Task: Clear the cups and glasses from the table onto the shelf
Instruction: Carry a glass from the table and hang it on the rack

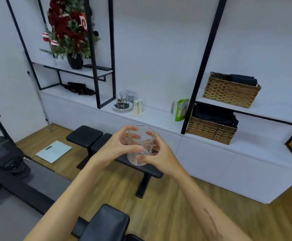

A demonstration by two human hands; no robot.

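A clear drinking glass [141, 145] is held upright in front of me, over a black bench. My left hand [119, 146] wraps its left side with fingers curled behind it. My right hand [159, 154] grips its right side and base. The long white shelf [161, 119] runs along the wall beyond. On it stands a metal cup rack on a round tray [122, 103] and a cream-coloured cup [138, 108] beside it.
A black weight bench [96, 141] stands between me and the shelf. Two wicker baskets [211, 129] sit on the right of the shelf, a green packet [181, 110] next to them. A decorated tree [70, 32] stands upper left. A scale [54, 151] lies on the wooden floor.
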